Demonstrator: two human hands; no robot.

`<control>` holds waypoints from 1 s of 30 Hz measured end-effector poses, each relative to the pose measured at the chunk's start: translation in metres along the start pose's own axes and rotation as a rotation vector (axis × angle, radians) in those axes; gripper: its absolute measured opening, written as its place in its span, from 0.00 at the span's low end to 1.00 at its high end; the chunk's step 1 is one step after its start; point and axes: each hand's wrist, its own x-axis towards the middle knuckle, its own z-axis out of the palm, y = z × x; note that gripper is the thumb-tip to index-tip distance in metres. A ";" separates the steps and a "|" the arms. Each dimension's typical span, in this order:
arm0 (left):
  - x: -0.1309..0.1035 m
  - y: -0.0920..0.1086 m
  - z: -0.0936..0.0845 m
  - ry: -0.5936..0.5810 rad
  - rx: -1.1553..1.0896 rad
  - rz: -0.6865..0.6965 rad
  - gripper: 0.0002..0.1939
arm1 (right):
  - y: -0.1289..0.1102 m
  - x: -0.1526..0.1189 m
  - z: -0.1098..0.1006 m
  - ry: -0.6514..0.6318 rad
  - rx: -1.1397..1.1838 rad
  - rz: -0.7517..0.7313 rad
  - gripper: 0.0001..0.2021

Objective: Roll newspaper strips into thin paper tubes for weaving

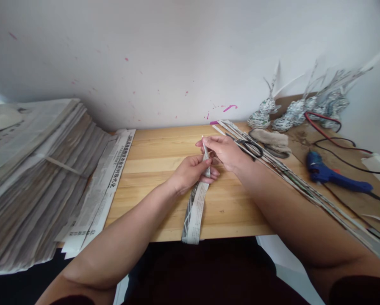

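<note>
A narrow newspaper strip (196, 212) runs from the front edge of the wooden table up to my hands, flat at its lower end and narrowed at the top. My left hand (194, 169) pinches the narrowed part between thumb and fingers. Just above it, my right hand (220, 149) is closed round the strip's upper end, whose pointed tip shows over the fingertips. Black-handled scissors (255, 149) lie right of my right hand, among thin rolled paper sticks (281, 171).
At left stands a tall stack of newspapers (43, 161), with loose newspaper sheets (104, 182) beside it. On the right are a blue glue gun (336, 176) with cables, a crumpled cloth (270, 142) and woven paper figures (261, 114) by the wall.
</note>
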 end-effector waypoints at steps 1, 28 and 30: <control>0.000 0.000 0.000 -0.003 0.008 0.007 0.11 | 0.001 0.001 0.000 0.044 -0.015 -0.034 0.14; 0.004 0.002 -0.002 0.164 -0.016 0.064 0.13 | -0.002 0.000 -0.005 -0.043 -0.207 -0.112 0.21; 0.005 0.002 -0.003 0.188 -0.022 0.091 0.10 | 0.002 0.000 -0.006 -0.009 -0.351 -0.197 0.19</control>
